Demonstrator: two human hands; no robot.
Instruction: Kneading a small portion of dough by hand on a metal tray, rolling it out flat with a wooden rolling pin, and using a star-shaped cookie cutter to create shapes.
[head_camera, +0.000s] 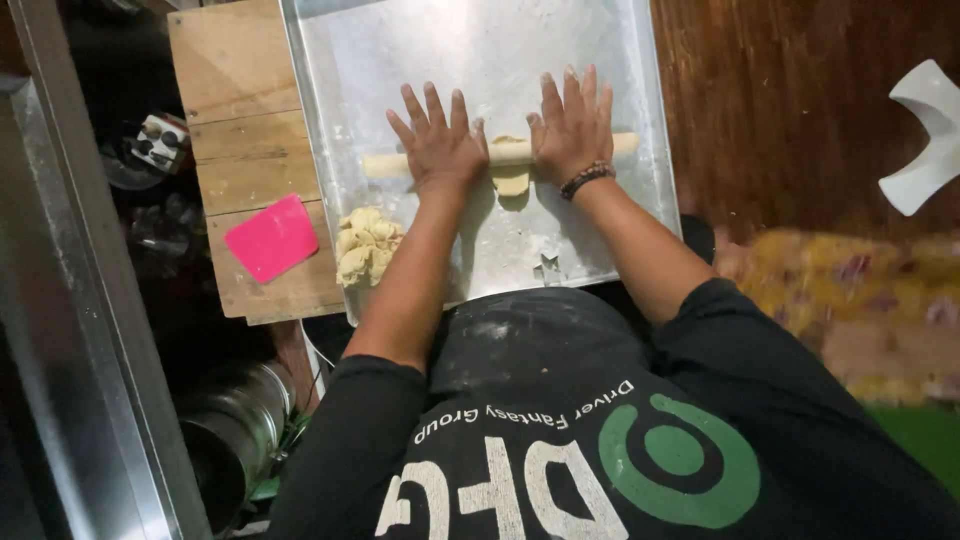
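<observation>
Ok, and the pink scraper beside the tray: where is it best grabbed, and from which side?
Judging by how it lies, take the pink scraper by its long edge nearest the wooden board's outer side, coming from the left. It lies flat, so fingers likely need to lift one edge first. The left hand is closer; both it and the right hand press flat on the rolling pin.

both hands lie flat, fingers spread, on a pale rolling pin (505, 153) across a floured metal tray (620, 70): left hand (440, 145) beside right hand (572, 125) (a beaded bracelet on that wrist). a small flattened piece of dough (511, 180) sits under the pin between them. a lumpy dough heap (365, 245) rests at the tray's near-left corner, a pink scraper (271, 237) on the wooden board (235, 90) beside it.
</observation>
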